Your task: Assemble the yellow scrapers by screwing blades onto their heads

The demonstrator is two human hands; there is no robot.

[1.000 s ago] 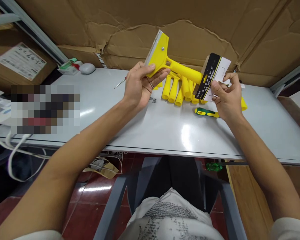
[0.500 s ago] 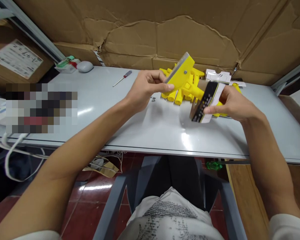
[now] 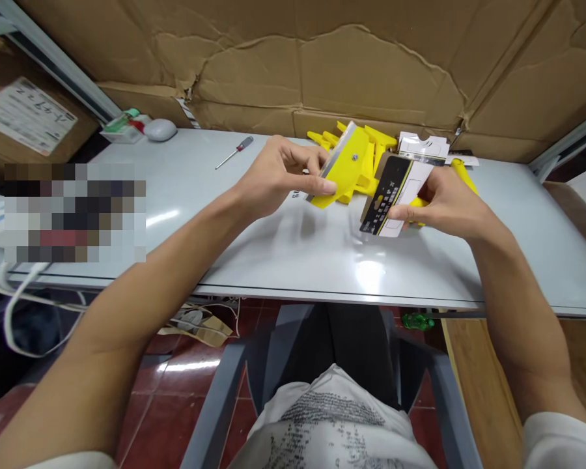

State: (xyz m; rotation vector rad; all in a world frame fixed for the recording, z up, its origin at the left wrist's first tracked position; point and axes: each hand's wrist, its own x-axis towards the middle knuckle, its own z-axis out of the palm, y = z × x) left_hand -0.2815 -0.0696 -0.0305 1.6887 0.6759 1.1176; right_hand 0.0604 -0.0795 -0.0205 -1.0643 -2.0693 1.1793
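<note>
My left hand pinches a yellow scraper by its wide head, thumb on the near face. A pale blade edge runs along the head, and a screw sits in its face. My right hand grips a black and white card sleeve, thumb on its printed front. The scraper's handle runs toward the sleeve and seems to pass through it; yellow shows again by my right fingers. Behind the scraper lies a pile of yellow scraper parts. Small metal bits lie by my left hand, partly hidden.
A screwdriver lies on the white table, left of the pile. Further left are a grey computer mouse and a small clear box. More white card sleeves rest at the back right. Cardboard walls the rear.
The scraper's head has come down and tilted. The card sleeve has shifted slightly left, nearer the head, and its printed front now faces me more. Both hands keep their hold.
</note>
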